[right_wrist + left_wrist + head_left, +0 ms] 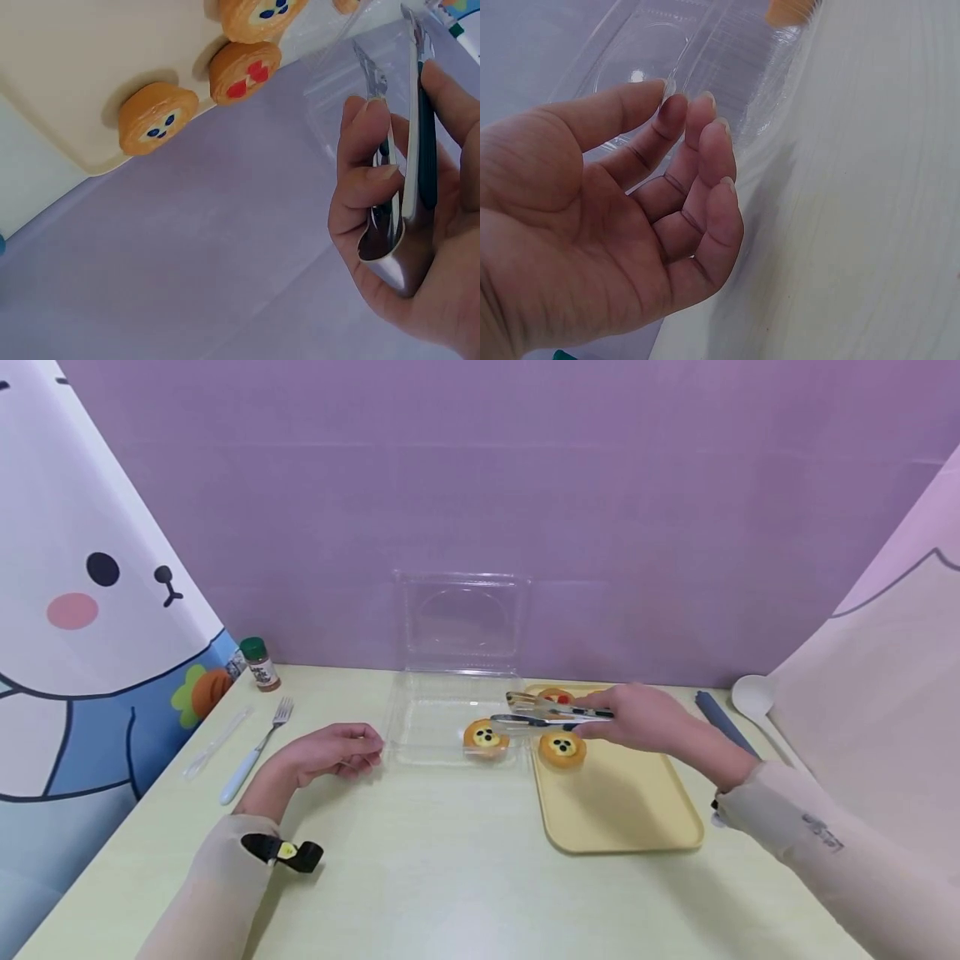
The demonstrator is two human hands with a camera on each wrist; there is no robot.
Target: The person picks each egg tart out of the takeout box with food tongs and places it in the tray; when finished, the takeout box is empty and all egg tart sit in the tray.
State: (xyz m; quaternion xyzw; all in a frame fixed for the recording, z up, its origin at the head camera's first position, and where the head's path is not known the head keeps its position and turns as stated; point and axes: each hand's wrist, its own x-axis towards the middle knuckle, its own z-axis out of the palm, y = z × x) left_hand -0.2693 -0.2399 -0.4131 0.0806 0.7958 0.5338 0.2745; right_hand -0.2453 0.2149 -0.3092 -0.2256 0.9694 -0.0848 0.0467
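Note:
My right hand [637, 717] grips metal tongs [411, 150] with dark handle strips. Their arms stand apart with nothing visible between the tips. The tips reach over the right side of a clear plastic container [420, 758], whose lid is raised. Inside it, at the right, sits an egg tart [483, 740] with dark berries on top. On the yellow tray [622, 814] lie a berry tart [562, 750], a red-topped tart [244, 73] and another berry tart [156, 120]. At the container's left edge, my left hand [337, 752] pinches the rim between thumb and index finger [673, 112].
To the left lie a fork with a pale blue handle [242, 774], a clear plastic utensil [217, 743] and a green-capped spice jar [260, 665]. A white ladle [753, 697] and a dark blue rolled item [723, 722] lie right of the tray. A purple backdrop [465, 485] stands behind.

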